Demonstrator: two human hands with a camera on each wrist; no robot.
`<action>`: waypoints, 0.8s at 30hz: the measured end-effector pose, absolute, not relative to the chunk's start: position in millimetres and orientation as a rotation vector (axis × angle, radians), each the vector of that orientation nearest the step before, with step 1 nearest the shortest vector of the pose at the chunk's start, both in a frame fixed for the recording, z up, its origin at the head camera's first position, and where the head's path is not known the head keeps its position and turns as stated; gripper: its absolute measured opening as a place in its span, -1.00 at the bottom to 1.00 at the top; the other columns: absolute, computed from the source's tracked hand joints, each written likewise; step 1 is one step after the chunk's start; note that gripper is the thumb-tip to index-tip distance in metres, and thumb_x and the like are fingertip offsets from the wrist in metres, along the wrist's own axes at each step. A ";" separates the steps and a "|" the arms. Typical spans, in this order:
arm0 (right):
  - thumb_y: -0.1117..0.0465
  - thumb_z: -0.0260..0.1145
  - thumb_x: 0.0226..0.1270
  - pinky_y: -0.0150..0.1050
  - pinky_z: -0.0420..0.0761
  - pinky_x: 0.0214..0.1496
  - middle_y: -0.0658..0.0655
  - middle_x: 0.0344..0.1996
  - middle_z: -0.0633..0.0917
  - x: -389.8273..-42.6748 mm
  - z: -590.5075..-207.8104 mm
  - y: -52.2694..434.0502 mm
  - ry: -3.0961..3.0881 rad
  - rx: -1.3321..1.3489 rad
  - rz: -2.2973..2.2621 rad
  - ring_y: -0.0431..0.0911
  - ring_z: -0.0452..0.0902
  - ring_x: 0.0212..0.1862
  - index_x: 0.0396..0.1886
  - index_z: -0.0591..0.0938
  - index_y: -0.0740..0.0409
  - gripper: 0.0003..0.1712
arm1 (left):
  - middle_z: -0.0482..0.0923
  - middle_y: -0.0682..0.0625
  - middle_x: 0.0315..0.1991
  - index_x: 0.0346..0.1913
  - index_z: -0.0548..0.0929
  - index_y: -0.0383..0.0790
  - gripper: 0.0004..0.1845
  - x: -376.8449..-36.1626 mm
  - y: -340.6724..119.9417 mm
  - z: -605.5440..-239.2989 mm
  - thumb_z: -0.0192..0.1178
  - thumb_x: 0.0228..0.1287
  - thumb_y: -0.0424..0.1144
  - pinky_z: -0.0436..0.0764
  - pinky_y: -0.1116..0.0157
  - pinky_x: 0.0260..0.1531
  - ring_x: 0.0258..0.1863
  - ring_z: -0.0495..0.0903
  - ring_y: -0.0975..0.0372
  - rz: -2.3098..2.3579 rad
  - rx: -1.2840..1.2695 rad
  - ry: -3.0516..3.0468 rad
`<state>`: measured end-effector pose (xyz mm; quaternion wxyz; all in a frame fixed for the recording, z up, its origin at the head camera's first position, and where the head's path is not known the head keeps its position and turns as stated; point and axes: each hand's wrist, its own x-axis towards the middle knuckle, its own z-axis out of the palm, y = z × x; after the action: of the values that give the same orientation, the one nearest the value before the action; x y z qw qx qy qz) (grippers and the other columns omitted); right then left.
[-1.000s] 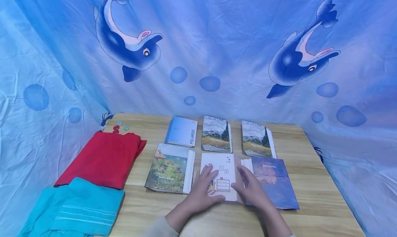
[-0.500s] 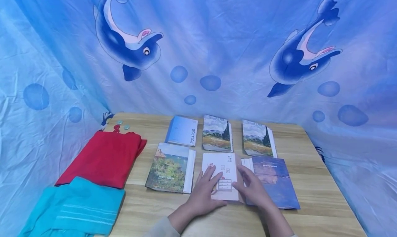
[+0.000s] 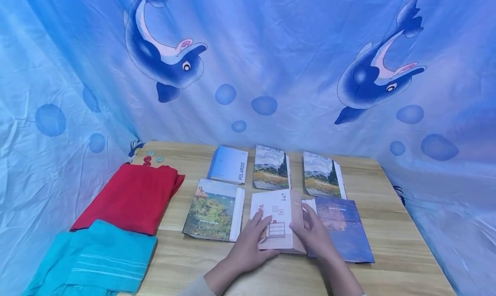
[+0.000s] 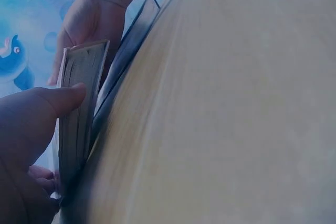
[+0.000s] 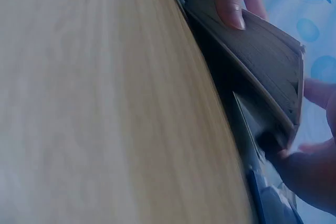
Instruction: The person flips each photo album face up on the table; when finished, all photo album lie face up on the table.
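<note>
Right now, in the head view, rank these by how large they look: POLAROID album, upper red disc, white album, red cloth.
1. Red cloth
2. White album, partly covered
3. POLAROID album
4. Upper red disc

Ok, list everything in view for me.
White album: one, white, front centre.
Garden album: one, mostly green, left of it.
Purple album: one, purple-blue, right of it.
Polaroid album: one, blue, behind garden album.
Landscape albums: two, multicoloured, back row.
Red cloth: one, red, table's left.
Teal cloth: one, teal, nearer than the red.
Discs: two teal, at least two red, far left corner.
Table: one, light brown, beneath.
Dolphin curtain: count unclear, blue, behind and beside it.
Sleeve: at least one, beige, bottom edge.
Left hand: one, holding the white album.
Right hand: one, at its spine side.
</note>
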<state>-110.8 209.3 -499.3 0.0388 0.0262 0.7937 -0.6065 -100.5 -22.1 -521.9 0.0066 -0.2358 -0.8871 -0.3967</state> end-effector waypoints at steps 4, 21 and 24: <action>0.04 0.47 0.32 -0.02 0.72 0.03 0.51 0.47 0.23 -108.5 -499.8 205.8 2.345 0.215 -1.891 0.39 0.36 0.36 0.64 0.01 0.17 0.10 | 0.05 -0.19 0.59 0.54 0.29 -0.13 0.05 -100.5 -23.3 -524.9 0.55 0.02 0.11 0.30 -0.14 0.40 0.51 0.16 -0.11 -1.321 -0.731 -2.785; 0.26 0.21 0.51 -0.11 0.77 -0.20 0.32 0.20 0.38 -110.8 -480.1 209.7 2.236 0.237 -2.194 0.01 0.65 -0.06 0.57 0.21 -0.13 -0.27 | -0.09 -0.01 0.64 0.60 0.16 0.03 0.09 -105.4 -10.3 -515.9 0.46 0.05 0.22 0.29 -0.17 0.39 0.52 0.13 -0.10 -1.509 -0.728 -2.832; 0.31 0.16 0.52 -0.08 0.77 -0.22 0.37 0.20 0.39 -110.5 -473.8 209.0 2.185 0.188 -2.271 -0.07 0.67 -0.12 0.58 0.18 -0.05 -0.28 | -0.06 -0.03 0.63 0.60 0.16 0.03 0.09 -107.6 -8.0 -512.9 0.46 0.05 0.24 0.26 -0.19 0.40 0.52 0.14 -0.12 -1.575 -0.733 -2.793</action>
<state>-110.5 209.0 -473.8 -0.0074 0.0595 0.6921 -0.7193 -107.6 -8.0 -512.9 -0.0735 -0.2223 -0.8469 -0.4775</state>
